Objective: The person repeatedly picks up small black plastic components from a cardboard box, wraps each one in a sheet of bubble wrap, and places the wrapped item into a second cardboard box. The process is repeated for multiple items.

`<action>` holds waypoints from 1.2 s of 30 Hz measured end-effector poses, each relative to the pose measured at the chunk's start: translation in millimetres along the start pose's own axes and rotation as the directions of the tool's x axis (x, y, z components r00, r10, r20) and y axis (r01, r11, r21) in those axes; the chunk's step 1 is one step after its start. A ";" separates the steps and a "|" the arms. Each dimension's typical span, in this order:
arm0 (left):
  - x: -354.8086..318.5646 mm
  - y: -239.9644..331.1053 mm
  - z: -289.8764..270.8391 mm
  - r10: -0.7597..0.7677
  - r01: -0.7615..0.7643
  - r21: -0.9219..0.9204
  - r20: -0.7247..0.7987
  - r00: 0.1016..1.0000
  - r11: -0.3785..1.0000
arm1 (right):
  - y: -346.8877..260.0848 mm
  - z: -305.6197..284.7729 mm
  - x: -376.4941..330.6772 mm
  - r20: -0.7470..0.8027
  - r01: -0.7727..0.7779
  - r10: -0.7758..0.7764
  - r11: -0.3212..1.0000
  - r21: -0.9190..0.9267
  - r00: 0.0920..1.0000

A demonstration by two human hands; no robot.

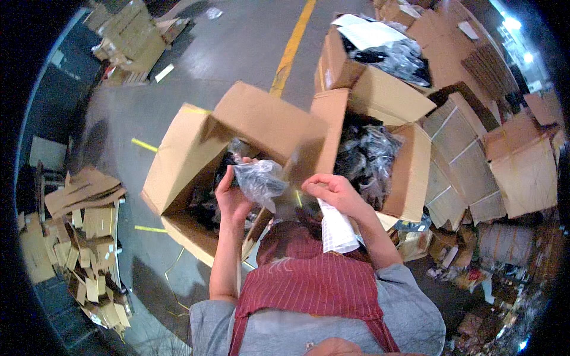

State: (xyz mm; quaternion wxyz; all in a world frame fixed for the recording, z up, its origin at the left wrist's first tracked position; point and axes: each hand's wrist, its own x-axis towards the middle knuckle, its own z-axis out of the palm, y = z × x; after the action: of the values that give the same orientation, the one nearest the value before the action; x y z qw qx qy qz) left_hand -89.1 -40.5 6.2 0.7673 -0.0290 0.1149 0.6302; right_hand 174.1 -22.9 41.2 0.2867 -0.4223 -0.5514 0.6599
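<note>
My left hand [234, 199] is closed around a clear plastic bag [261, 183] with something dark inside. It is above an open cardboard box [264, 115] on the left, in which more dark bagged things lie. To the right, my right hand [339, 194] has its thumb and fingers pinched together. A curled white sheet of labels [338, 230] hangs under that palm, held against it. Whether a single label sits between the fingertips is too small to tell. Beside this hand a second open box [412, 172] holds dark items in clear plastic bags [368, 155].
Farther off at the right is another full box [337, 59] with white papers [371, 32] on top. Flattened cardboard [460, 142] leans along the right side. Cardboard piles [95, 237] stand at the left. A yellow line [292, 47] crosses the grey floor.
</note>
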 end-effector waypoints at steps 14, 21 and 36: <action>159.0 -262.5 -6.2 -0.295 0.395 0.475 -0.273 0.916 0.786 | 43.3 -231.5 -114.5 -0.365 -0.076 0.046 0.995 -0.069 0.930; 230.3 -300.9 23.3 -0.318 0.382 0.461 -0.212 0.924 0.801 | 93.5 -307.4 -173.5 -0.584 -0.065 0.214 0.962 0.267 0.783; 64.5 -308.4 15.9 0.015 -0.009 0.987 0.007 1.000 0.162 | 30.7 -213.7 -42.1 -0.414 0.133 -0.220 0.965 -0.228 0.883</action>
State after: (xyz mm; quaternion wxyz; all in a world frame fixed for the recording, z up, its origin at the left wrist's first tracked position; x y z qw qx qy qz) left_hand 225.0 -38.5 -23.0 0.5982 0.4740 0.4977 0.4120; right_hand 383.5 38.3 14.0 0.4196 -0.5325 -0.5708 0.4633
